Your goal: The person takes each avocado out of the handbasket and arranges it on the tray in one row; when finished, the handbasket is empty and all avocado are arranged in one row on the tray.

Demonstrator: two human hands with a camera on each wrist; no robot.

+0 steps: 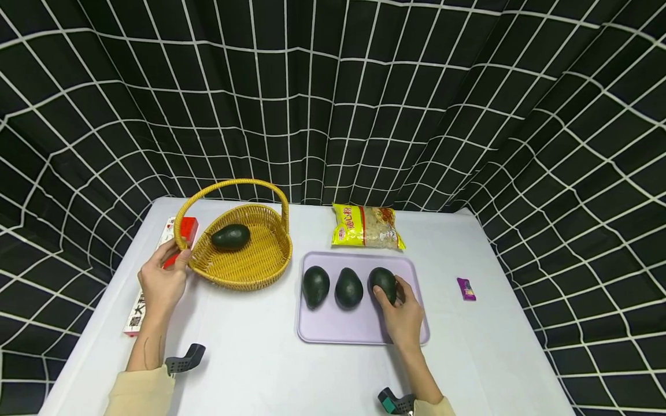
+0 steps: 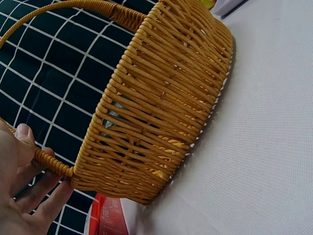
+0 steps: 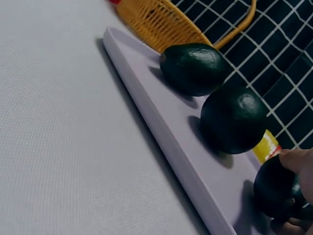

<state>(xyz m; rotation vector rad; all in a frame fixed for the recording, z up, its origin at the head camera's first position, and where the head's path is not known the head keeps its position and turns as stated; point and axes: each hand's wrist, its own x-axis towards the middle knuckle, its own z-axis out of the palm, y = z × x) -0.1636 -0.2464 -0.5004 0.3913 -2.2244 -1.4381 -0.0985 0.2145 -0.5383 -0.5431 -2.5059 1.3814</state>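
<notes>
My left hand (image 1: 164, 277) grips the lower left end of the handle of a yellow woven basket (image 1: 250, 283); the left wrist view shows thumb and fingers around the handle (image 2: 54, 163). One dark green avocado (image 1: 231, 237) lies inside the basket. On a pale purple tray (image 1: 338, 332), my right hand (image 1: 406, 318) holds the rightmost avocado (image 1: 382, 282) between thumb and fingers. Two other avocados, a left one (image 1: 315, 286) and a middle one (image 1: 349, 288), lie beside it on the tray. Whether the held avocado still touches the tray, I cannot tell.
Behind the tray lies a yellow food packet (image 1: 366, 227). A small purple packet (image 1: 466, 289) is at the right. Partly under my left arm and behind the basket is a long red and white box (image 1: 136, 315). A black gridded curtain (image 1: 322, 115) borders the white table (image 1: 250, 346).
</notes>
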